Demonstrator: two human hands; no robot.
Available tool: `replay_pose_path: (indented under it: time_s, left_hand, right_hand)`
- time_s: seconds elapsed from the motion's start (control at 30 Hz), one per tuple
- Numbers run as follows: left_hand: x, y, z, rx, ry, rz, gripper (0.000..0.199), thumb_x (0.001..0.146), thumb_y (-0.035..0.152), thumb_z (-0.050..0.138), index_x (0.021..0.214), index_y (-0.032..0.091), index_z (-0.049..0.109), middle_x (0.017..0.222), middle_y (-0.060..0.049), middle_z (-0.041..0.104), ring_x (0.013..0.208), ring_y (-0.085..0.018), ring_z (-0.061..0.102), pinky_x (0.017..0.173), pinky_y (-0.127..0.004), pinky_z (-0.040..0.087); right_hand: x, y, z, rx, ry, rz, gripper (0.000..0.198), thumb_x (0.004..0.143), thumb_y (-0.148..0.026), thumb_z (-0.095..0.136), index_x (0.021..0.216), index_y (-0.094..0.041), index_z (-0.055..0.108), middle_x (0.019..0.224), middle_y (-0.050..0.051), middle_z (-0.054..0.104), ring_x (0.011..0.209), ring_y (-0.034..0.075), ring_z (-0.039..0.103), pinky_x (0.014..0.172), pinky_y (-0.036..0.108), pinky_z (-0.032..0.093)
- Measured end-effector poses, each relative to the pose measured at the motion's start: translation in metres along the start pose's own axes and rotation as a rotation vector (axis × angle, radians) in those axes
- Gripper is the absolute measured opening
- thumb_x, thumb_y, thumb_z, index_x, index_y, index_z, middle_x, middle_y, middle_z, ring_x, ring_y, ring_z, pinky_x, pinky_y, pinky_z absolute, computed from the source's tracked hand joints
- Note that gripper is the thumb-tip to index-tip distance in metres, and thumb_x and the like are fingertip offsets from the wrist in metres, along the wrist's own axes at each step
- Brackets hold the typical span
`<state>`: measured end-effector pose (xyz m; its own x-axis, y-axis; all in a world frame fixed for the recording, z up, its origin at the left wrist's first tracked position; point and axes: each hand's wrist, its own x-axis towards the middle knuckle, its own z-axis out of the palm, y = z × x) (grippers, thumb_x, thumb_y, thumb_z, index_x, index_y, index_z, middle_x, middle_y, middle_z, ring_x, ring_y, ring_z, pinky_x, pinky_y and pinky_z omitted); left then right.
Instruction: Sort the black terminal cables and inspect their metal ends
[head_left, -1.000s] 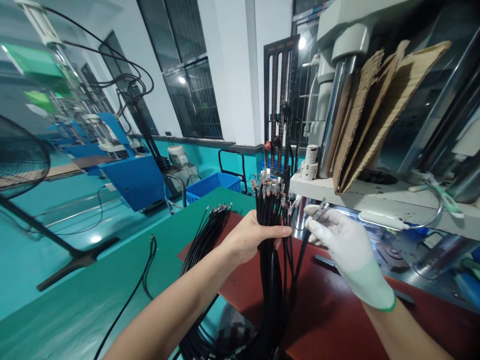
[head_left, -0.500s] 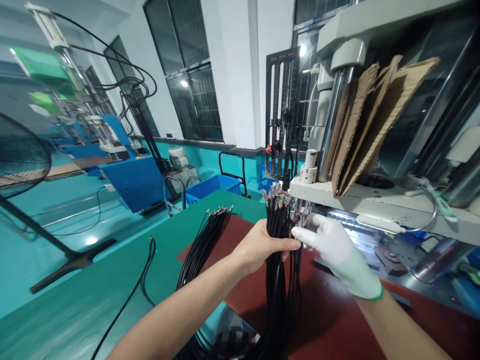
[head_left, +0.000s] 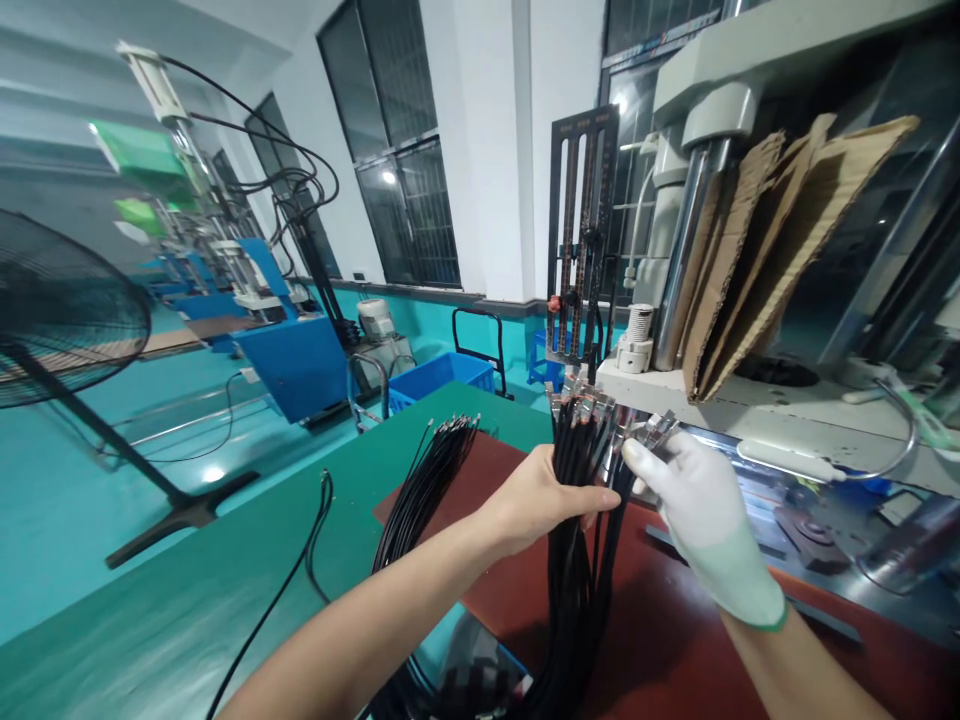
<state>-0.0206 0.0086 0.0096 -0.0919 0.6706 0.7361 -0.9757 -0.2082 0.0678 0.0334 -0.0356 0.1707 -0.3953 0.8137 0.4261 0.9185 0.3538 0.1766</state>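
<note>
A thick bundle of black cables (head_left: 568, 560) hangs upright in the middle, with silvery metal connector ends (head_left: 581, 395) at its top. My bare left hand (head_left: 551, 500) is wrapped round the bundle just below these ends, the thumb lying across the front. On the right, my white-gloved right hand (head_left: 686, 490) pinches a few cables at their metal ends, tilted apart from the main bundle. Its other fingers are partly hidden behind. A second bundle of black cables (head_left: 424, 490) lies on the table left of my hands, its tips pointing away.
A green table (head_left: 187, 610) carries a brown-red mat (head_left: 499, 475) and a loose black cable (head_left: 277, 570). To the right stands a large press (head_left: 795, 425) with folded cardboard (head_left: 757, 260) on it. Beyond are a blue crate (head_left: 442, 377) and a floor fan (head_left: 67, 310).
My right hand has drawn a few cable ends rightward, away from the bundle, and they now fan out. My left hand keeps its grip. The whole view has shifted slightly.
</note>
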Motion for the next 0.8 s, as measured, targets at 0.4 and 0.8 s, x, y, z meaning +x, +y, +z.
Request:
replay_pose_path:
  time_s: [0.4, 0.8]
  left_hand:
    - [-0.001, -0.006, 0.009, -0.133, -0.12, -0.08, 0.039, 0.066, 0.044, 0.081, 0.07, 0.012, 0.058, 0.062, -0.003, 0.062, 0.058, -0.014, 0.06, 0.062, -0.027, 0.049]
    - [-0.008, -0.027, 0.022, 0.206, -0.139, 0.039, 0.03, 0.068, 0.029, 0.079, 0.087, 0.014, 0.062, 0.079, -0.002, 0.061, 0.077, -0.016, 0.056, 0.063, -0.023, 0.044]
  right_hand:
    - [0.001, 0.015, -0.012, 0.24, -0.149, -0.092, 0.061, 0.08, -0.058, 0.065, 0.126, -0.022, 0.049, 0.118, 0.011, 0.062, 0.091, 0.022, 0.065, 0.079, 0.034, 0.055]
    - [-0.016, 0.002, 0.008, 0.349, -0.341, -0.094, 0.036, 0.08, -0.049, 0.069, 0.102, -0.021, 0.07, 0.124, 0.009, 0.064, 0.12, 0.027, 0.055, 0.105, 0.041, 0.042]
